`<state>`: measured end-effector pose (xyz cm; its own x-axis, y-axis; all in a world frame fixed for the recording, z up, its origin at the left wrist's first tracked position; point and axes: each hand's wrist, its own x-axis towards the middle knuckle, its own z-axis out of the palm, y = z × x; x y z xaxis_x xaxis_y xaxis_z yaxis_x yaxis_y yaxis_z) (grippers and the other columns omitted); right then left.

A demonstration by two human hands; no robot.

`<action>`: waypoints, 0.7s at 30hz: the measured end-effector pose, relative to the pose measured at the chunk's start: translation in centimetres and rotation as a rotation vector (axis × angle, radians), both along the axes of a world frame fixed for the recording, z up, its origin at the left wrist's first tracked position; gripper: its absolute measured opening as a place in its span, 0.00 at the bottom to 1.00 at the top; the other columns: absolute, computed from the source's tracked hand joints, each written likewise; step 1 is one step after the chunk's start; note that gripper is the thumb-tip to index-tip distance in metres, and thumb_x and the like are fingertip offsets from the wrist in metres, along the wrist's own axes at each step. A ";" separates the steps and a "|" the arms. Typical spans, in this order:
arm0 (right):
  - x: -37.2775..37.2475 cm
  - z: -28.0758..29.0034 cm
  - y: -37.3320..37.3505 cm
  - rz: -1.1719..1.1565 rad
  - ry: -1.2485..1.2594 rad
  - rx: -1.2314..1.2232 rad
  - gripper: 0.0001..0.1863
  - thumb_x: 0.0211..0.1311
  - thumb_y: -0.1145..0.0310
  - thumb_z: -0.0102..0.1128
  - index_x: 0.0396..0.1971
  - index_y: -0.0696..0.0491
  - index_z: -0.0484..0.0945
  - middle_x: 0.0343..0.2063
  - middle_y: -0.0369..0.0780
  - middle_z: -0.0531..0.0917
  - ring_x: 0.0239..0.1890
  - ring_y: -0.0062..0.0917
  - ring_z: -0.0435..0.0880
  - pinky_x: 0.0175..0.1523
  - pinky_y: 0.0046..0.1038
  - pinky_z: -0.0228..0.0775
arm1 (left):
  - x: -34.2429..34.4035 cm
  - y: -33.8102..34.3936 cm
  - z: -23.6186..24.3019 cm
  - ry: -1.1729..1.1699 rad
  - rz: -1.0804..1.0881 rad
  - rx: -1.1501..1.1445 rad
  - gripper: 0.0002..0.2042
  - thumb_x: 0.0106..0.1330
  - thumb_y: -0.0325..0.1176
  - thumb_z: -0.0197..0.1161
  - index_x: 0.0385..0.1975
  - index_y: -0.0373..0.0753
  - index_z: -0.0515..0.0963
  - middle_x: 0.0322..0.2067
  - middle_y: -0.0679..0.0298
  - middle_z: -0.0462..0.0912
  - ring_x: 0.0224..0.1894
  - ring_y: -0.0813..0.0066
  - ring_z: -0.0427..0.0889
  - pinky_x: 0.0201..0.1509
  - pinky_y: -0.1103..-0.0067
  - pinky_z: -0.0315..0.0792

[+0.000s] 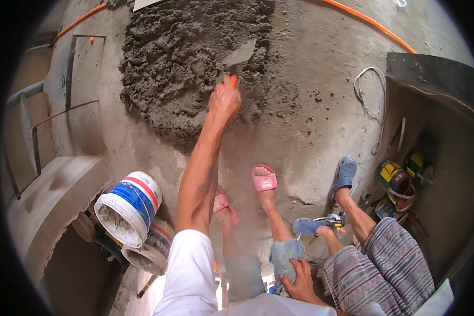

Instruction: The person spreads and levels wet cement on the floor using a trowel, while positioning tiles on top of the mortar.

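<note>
My left hand (224, 100) is closed on the orange handle of a metal trowel (241, 54), its blade over a thick, lumpy bed of grey wet mortar (168, 52) on the floor at the upper middle. My right hand (295, 278) rests on my right knee in light denim (283, 252) at the lower middle, fingers apart and holding nothing. My feet in pink slides (263, 179) are below the mortar, partly behind a blurred haze.
Stacked white buckets (121, 218) stand at left beside a concrete ledge (58, 184). A person in blue clogs and striped shorts (392, 258) is close on my right, near green tins (392, 179), a white cable (359, 84) and a recess. An orange hose (374, 23) runs along the top.
</note>
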<state>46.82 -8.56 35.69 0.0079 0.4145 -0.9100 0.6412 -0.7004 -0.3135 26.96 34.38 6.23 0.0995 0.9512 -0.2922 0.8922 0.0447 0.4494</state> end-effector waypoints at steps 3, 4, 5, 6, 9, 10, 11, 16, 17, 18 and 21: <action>-0.1 0.3 0.6 0.008 0.012 0.001 0.34 0.53 0.55 0.62 0.58 0.56 0.65 0.58 0.56 0.61 0.61 0.52 0.60 0.62 0.48 0.58 | -0.1 -0.3 1.0 0.165 -0.103 -0.095 0.13 0.64 0.33 0.53 0.45 0.34 0.65 0.34 0.41 0.78 0.36 0.41 0.81 0.39 0.55 0.77; -0.1 0.2 0.9 0.005 -0.004 0.008 0.34 0.52 0.56 0.62 0.58 0.56 0.65 0.58 0.56 0.62 0.61 0.52 0.61 0.62 0.48 0.58 | -0.4 -2.5 0.8 0.173 -0.145 -0.091 0.14 0.64 0.34 0.54 0.46 0.35 0.65 0.35 0.43 0.79 0.36 0.43 0.82 0.38 0.57 0.79; -0.1 -0.1 0.9 0.001 0.005 0.016 0.34 0.52 0.56 0.62 0.58 0.56 0.65 0.58 0.56 0.62 0.61 0.52 0.61 0.62 0.48 0.58 | -1.0 -4.9 1.0 0.170 -0.120 -0.215 0.15 0.64 0.35 0.55 0.46 0.35 0.65 0.36 0.43 0.79 0.37 0.42 0.82 0.40 0.56 0.78; 0.3 -0.3 0.7 0.015 -0.012 0.026 0.34 0.52 0.56 0.62 0.58 0.55 0.65 0.57 0.56 0.62 0.61 0.51 0.61 0.63 0.47 0.58 | -1.0 -7.1 1.9 0.219 -0.126 -0.332 0.16 0.64 0.35 0.55 0.47 0.34 0.64 0.38 0.41 0.79 0.38 0.41 0.82 0.42 0.54 0.77; 0.9 0.1 1.2 0.031 -0.011 0.041 0.34 0.52 0.56 0.63 0.58 0.55 0.65 0.57 0.56 0.63 0.61 0.50 0.61 0.63 0.47 0.58 | -2.0 -11.0 5.0 0.162 -0.109 -0.446 0.17 0.62 0.34 0.52 0.48 0.33 0.66 0.37 0.40 0.79 0.40 0.39 0.81 0.45 0.53 0.75; 0.4 0.1 1.3 0.029 -0.005 0.030 0.34 0.51 0.56 0.63 0.58 0.55 0.65 0.56 0.55 0.63 0.61 0.50 0.61 0.63 0.46 0.58 | -3.0 -11.8 5.4 0.143 -0.072 -0.469 0.16 0.61 0.34 0.52 0.47 0.33 0.67 0.37 0.39 0.79 0.40 0.39 0.80 0.46 0.53 0.75; -0.2 -0.1 1.6 0.027 -0.002 0.034 0.34 0.51 0.56 0.63 0.58 0.55 0.65 0.56 0.55 0.63 0.61 0.50 0.61 0.63 0.46 0.58 | -3.8 -12.1 5.4 0.121 -0.034 -0.493 0.16 0.60 0.34 0.51 0.45 0.32 0.69 0.37 0.39 0.79 0.41 0.38 0.80 0.46 0.53 0.75; -1.0 0.1 3.7 -0.034 0.032 0.027 0.33 0.53 0.56 0.62 0.58 0.55 0.65 0.56 0.55 0.64 0.61 0.49 0.61 0.63 0.46 0.58 | -3.7 -11.6 4.8 0.092 0.124 -0.424 0.17 0.58 0.33 0.51 0.45 0.31 0.71 0.37 0.37 0.79 0.42 0.35 0.78 0.48 0.53 0.73; -0.8 0.6 4.1 -0.034 0.030 0.026 0.33 0.53 0.56 0.62 0.58 0.55 0.65 0.56 0.55 0.64 0.61 0.49 0.61 0.63 0.46 0.58 | -4.1 -12.3 4.5 0.074 0.073 -0.485 0.18 0.58 0.33 0.52 0.47 0.31 0.70 0.37 0.36 0.78 0.41 0.35 0.78 0.48 0.52 0.73; -1.5 0.3 4.5 -0.022 0.008 0.034 0.33 0.53 0.56 0.61 0.58 0.55 0.65 0.56 0.55 0.64 0.61 0.49 0.61 0.63 0.46 0.58 | -4.7 -11.7 4.0 0.058 0.010 -0.531 0.19 0.58 0.33 0.52 0.48 0.31 0.69 0.38 0.36 0.78 0.41 0.35 0.78 0.47 0.51 0.73; -2.7 0.1 5.0 -0.022 -0.040 0.036 0.33 0.53 0.57 0.61 0.58 0.55 0.65 0.56 0.56 0.64 0.61 0.50 0.61 0.63 0.47 0.58 | -2.4 -8.7 6.2 -0.007 0.064 -0.330 0.21 0.57 0.32 0.54 0.51 0.30 0.66 0.40 0.35 0.76 0.40 0.34 0.78 0.46 0.51 0.73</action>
